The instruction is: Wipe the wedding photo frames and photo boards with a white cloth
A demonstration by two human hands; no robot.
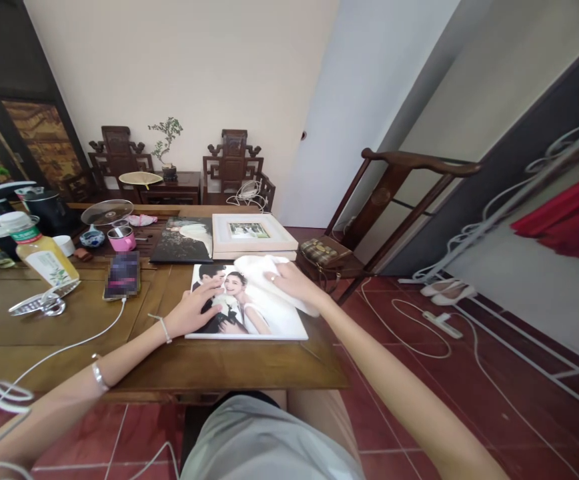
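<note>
A wedding photo panel (264, 323) lies flat near the front right corner of the brown wooden table (249, 367). My left hand (194, 310) rests on its left part, fingers spread and touching the printed surface. At the panel's upper right, my right hand (292, 283) presses on a white cloth (257, 267), its fingers closed on the bunched fabric. The cloth covers the upper right corner of the picture and hangs slightly past its edge. Behind the panel are a dark photo album (184, 240) and a white box frame (254, 233) holding a small picture.
Left on the table are a phone (122, 277) with a charging cable, a silver hair clip (44, 303), a yellow bottle (44, 257) and a pink cup (122, 239). A wooden chair (384, 193) with a checked bag (324, 253) stands beyond the right edge.
</note>
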